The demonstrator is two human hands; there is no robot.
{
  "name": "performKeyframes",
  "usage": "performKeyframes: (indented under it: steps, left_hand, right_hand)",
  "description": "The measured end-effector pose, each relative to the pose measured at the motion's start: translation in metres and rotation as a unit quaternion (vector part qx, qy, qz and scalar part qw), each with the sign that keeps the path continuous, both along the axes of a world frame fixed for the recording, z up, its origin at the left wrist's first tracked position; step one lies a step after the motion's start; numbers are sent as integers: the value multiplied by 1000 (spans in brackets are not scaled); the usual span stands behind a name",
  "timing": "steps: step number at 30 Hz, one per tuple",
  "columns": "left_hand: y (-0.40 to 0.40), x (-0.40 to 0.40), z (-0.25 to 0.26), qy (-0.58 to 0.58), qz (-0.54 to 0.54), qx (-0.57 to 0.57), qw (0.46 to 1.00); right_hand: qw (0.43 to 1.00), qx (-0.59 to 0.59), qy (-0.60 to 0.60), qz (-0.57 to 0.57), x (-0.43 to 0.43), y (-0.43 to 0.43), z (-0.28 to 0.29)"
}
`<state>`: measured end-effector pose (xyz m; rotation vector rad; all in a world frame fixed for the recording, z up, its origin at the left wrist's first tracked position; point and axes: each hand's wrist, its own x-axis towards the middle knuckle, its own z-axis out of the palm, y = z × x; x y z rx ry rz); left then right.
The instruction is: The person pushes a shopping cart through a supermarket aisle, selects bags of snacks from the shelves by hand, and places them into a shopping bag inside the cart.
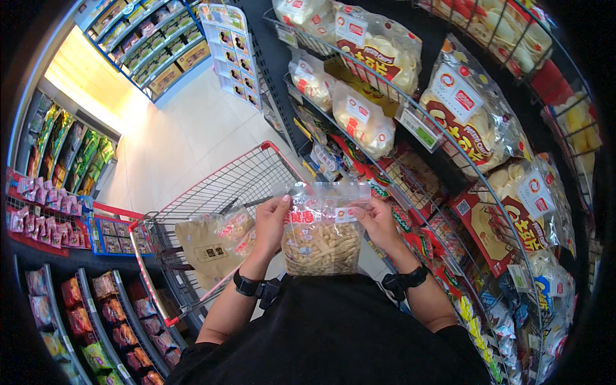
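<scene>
A clear plastic bag of pale stick-shaped snacks (321, 245) hangs upright in front of my chest, with red printing and a white label near its top. My left hand (270, 222) pinches its upper left edge between thumb and fingers. At the upper right edge, my right hand (380, 222) grips it the same way. Just left of the bag stands a wire shopping cart (226, 185) with red trim. Inside the cart lie a brown paper bag (204, 248) and a clear snack bag (235, 225), partly hidden by my left arm.
Wire shelves on my right carry large potato chip bags (464, 113), smaller snack bags (363, 118) and a price tag holder (417, 127). A cardboard display stand (233, 57) rises at the aisle's far end. Packaged snacks (77, 317) fill racks at lower left. Pale tiles (187, 125) cover the floor.
</scene>
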<state>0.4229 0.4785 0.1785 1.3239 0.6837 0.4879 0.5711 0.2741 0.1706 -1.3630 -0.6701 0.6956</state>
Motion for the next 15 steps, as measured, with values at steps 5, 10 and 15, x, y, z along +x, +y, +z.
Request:
performKeyframes:
  steps: [5,10,15]
  left_hand:
    - [17,-16,-11,14,26,16,999]
    - [39,-37,-17,35,58,50,996]
    - [65,-59,-30,58,102,50,992]
  right_hand:
    - [1000,-7,26,15,-7,25,-5]
    - [997,-37,49,51,-13,59,-13]
    - [993,-48,38,98,-21,100,-18]
